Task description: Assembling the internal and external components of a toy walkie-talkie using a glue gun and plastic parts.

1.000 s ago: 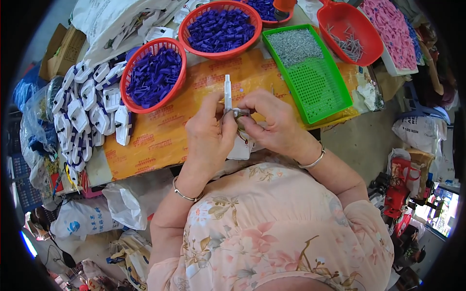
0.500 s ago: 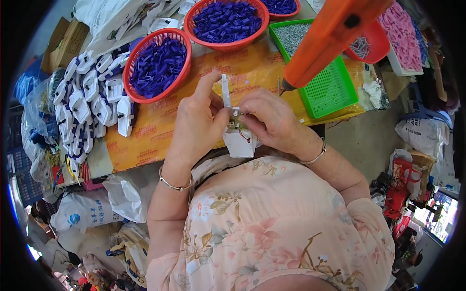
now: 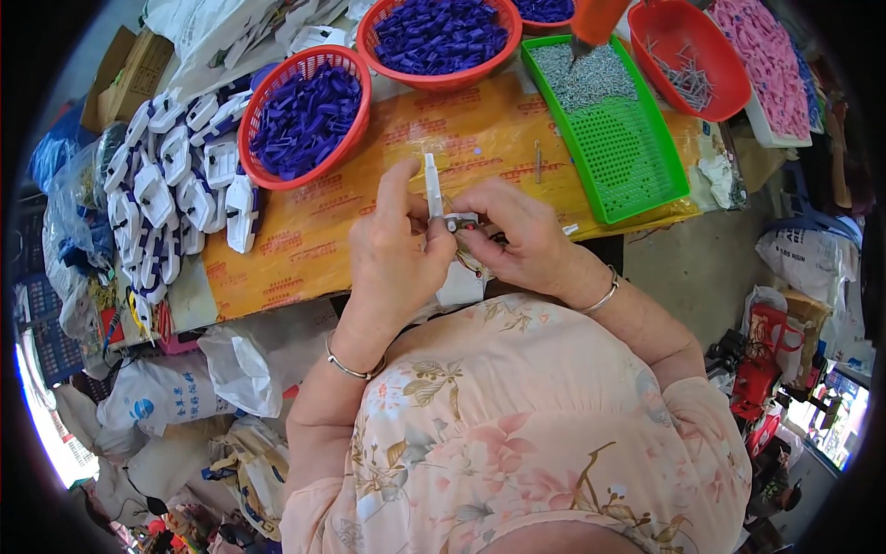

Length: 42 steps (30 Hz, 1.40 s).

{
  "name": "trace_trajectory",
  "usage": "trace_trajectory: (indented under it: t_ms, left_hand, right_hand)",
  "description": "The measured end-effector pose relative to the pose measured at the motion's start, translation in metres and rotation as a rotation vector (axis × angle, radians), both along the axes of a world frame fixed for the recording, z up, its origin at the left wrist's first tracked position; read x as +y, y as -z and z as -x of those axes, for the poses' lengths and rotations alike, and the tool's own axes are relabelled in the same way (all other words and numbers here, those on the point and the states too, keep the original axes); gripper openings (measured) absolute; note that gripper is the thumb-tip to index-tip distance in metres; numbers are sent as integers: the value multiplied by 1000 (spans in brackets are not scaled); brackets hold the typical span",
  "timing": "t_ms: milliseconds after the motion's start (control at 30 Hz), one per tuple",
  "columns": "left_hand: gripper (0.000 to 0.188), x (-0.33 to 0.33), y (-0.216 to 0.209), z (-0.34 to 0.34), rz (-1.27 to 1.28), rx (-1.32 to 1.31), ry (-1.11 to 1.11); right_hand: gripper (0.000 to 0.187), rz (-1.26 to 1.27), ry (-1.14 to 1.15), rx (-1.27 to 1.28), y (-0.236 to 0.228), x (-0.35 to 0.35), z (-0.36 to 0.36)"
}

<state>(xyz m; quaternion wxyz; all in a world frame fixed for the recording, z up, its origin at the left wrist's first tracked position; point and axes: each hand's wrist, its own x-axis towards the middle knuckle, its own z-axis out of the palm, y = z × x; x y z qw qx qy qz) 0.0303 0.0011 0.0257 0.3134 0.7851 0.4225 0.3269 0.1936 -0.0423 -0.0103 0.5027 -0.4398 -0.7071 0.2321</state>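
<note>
Left hand (image 3: 397,245) and right hand (image 3: 517,235) pinching a white plastic part (image 3: 433,189) by the near edge of the table (image 3: 277,263)!
Looks light and stiff, thin wires (image 3: 472,270) probably fragile; best held by its solid sides. Beyond: green tray (image 3: 632,171) of small screws (image 3: 600,88), red basket (image 3: 277,184) of purple pieces (image 3: 300,125), red scoop (image 3: 729,78) of metal pins (image 3: 688,83).

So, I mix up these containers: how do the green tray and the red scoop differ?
The green tray is a long rectangle; the red scoop is rounded. The tray's floor has a dotted pattern; the scoop's looks plain. The tray has a dense bed of small silvery pieces; the scoop holds fewer, longer silvery pieces. Both are open-topped and partly filled.
</note>
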Motion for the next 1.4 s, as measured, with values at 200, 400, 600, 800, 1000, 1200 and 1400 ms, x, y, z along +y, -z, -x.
trace_trajectory:
  t_ms: [200,400,600,800,1000,1200,1400]
  left_hand:
    - [42,-2,6,8,246,-218,47]
    - [37,-2,10,11,366,-328,51]
    - [31,2,5,7,278,-208,26]
    - [26,3,-3,8,317,-172,27]
    - [21,9,-2,15,431,-196,51]
    - [23,14,4,22,496,-249,95]
    - [30,4,5,25,667,-472,71]
  right_hand:
    - [26,8,5,49,2,-1,0]
    - [26,1,7,25,0,-1,2]
    - [28,-55,-3,-49,5,1,0]
    - [28,-72,-33,-93,4,1,0]
    - [26,-73,-70,-89,2,1,0]
    - [23,-25,-73,-79,1,2,0]
    - [21,27,-76,-112,-1,3,-1]
